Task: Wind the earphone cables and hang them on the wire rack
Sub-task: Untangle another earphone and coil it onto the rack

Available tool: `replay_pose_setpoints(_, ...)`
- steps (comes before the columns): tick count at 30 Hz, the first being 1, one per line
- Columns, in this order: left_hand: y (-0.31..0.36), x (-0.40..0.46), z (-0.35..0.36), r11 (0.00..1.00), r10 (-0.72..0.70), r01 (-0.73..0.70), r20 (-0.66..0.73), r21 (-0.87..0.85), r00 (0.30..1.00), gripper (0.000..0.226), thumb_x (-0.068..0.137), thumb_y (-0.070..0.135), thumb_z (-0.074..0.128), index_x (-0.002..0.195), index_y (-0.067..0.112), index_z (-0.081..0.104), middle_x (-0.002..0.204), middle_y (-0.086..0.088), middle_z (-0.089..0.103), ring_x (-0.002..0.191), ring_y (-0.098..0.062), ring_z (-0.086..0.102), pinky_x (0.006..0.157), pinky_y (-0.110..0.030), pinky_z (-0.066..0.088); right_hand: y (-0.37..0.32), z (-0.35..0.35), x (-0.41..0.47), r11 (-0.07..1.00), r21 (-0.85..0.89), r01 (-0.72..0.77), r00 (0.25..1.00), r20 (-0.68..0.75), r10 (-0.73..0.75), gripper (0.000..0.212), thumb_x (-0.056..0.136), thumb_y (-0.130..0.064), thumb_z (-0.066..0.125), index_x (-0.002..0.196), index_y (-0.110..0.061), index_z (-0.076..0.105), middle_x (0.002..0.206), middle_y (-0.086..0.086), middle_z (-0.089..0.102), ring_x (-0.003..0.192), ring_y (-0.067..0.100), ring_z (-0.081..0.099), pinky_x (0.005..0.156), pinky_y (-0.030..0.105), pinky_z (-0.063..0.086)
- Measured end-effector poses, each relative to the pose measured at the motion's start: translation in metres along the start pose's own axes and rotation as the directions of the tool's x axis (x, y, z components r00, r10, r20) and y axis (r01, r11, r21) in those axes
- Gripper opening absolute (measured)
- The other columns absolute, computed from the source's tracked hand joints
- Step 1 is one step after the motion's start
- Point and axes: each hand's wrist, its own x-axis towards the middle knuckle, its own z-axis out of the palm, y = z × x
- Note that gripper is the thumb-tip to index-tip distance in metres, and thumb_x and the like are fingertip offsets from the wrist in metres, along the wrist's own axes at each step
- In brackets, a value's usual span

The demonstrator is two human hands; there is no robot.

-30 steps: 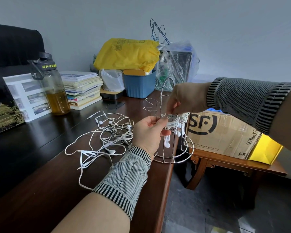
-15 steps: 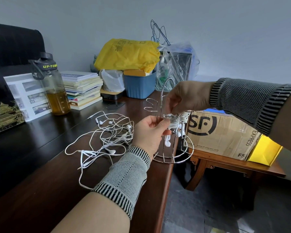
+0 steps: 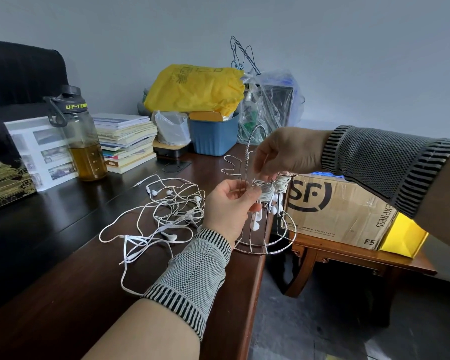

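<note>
A silver wire rack [image 3: 265, 242] stands at the right edge of the dark wooden desk [image 3: 63, 294]. A wound white earphone bundle [image 3: 266, 194] hangs on one of its hooks, earbuds dangling below. A second wound bundle [image 3: 282, 184] hangs just behind it. My left hand [image 3: 229, 206] pinches the near bundle from the left. My right hand [image 3: 283, 152] reaches down from above, its fingertips pinching the top of that bundle at the hook. A tangle of loose white earphones [image 3: 166, 211] lies on the desk left of the rack.
A water bottle [image 3: 81, 136], a stack of books [image 3: 125, 141], a blue bin [image 3: 213, 133] under a yellow bag [image 3: 195, 89] and plastic bags line the desk's back. A cardboard box [image 3: 340, 211] sits on a low wooden table [image 3: 361, 258] right of the desk.
Both hands have stayed at the rack, shifting only slightly on the wound bundle. The loose tangle has not moved.
</note>
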Motion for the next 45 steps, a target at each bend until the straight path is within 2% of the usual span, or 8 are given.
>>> replay_pose_setpoints(3,0.002,0.0,-0.001,0.998,-0.043,0.044,0.024,-0.05,0.999,0.007,0.088,0.01,0.068,0.092,0.011,0.062,0.079,-0.002,0.07,0.053,-0.012,0.063,0.044,-0.018,0.038,0.001,-0.001,-0.007,0.998,0.062,-0.004,1.0,-0.002,0.004,0.013,0.088,-0.008,0.064,0.087,-0.021,0.066,0.088,-0.001,0.074,0.081,0.009,0.07,0.063,0.009,0.047)
replay_pose_setpoints(6,0.004,0.0,-0.001,0.994,-0.081,0.081,-0.003,-0.076,0.997,0.011,0.093,0.006,0.056,0.084,0.011,0.06,0.072,-0.001,0.069,0.048,-0.014,0.061,0.045,-0.023,0.032,0.003,-0.003,-0.014,0.997,0.083,-0.003,0.999,-0.04,0.006,0.01,0.088,-0.013,0.065,0.092,-0.021,0.067,0.095,-0.006,0.073,0.088,0.005,0.067,0.069,0.01,0.044)
replay_pose_setpoints(11,0.006,0.0,0.001,0.993,-0.11,0.109,-0.036,-0.036,0.993,0.02,0.094,0.012,0.047,0.08,0.009,0.062,0.077,-0.006,0.07,0.042,-0.012,0.058,0.044,-0.023,0.031,0.006,0.002,-0.028,0.988,0.155,0.02,0.981,-0.195,0.01,0.018,0.088,-0.005,0.06,0.093,-0.018,0.071,0.09,-0.009,0.073,0.066,-0.014,0.056,0.063,-0.001,0.036)
replay_pose_setpoints(18,0.01,0.002,0.001,0.986,-0.162,0.163,-0.036,0.026,0.986,0.032,0.095,0.039,0.051,0.087,0.011,0.063,0.079,-0.005,0.071,0.041,-0.01,0.054,0.042,-0.021,0.03,0.011,0.051,-0.058,0.835,0.551,0.003,0.767,-0.537,0.351,0.016,0.091,-0.016,0.06,0.078,-0.008,0.067,0.066,0.001,0.066,0.054,0.012,0.05,0.046,0.019,0.04)
replay_pose_setpoints(22,0.013,-0.002,0.004,0.986,-0.152,0.153,-0.017,0.072,0.988,0.043,0.091,0.056,0.053,0.089,0.014,0.065,0.081,-0.003,0.068,0.041,-0.01,0.055,0.043,-0.023,0.03,0.019,0.087,-0.056,0.485,0.871,-0.077,0.701,-0.299,0.647,0.032,0.091,-0.03,0.058,0.07,-0.007,0.066,0.059,0.004,0.064,0.047,0.012,0.049,0.043,0.02,0.036)
replay_pose_setpoints(25,0.019,-0.003,0.004,0.976,-0.178,0.177,-0.001,0.127,0.984,0.041,0.09,0.055,0.055,0.089,0.015,0.064,0.078,-0.001,0.062,0.044,-0.009,0.054,0.046,-0.023,0.034,0.016,0.095,-0.048,0.292,0.946,-0.141,0.723,-0.103,0.683,0.038,0.091,-0.038,0.057,0.075,-0.005,0.066,0.064,0.009,0.065,0.045,0.012,0.047,0.044,0.02,0.034)
replay_pose_setpoints(37,0.03,0.002,0.0,0.932,-0.282,0.267,0.029,0.244,0.959,0.041,0.087,0.056,0.06,0.093,0.016,0.067,0.083,-0.002,0.069,0.07,-0.016,0.069,0.059,-0.026,0.049,-0.006,0.089,-0.036,0.157,0.962,-0.224,0.76,0.071,0.647,0.053,0.082,-0.052,0.065,0.09,0.0,0.067,0.061,0.007,0.066,0.047,0.012,0.05,0.048,0.02,0.041)
replay_pose_setpoints(45,0.031,0.006,-0.001,0.961,-0.256,0.254,0.01,0.108,0.967,0.023,0.086,0.036,0.071,0.09,0.014,0.068,0.083,-0.002,0.067,0.062,-0.009,0.063,0.051,-0.02,0.048,-0.007,0.086,-0.032,0.065,0.989,-0.135,0.796,0.07,0.601,0.035,0.084,-0.035,0.07,0.086,-0.001,0.065,0.059,0.007,0.064,0.043,0.012,0.055,0.043,0.022,0.047)
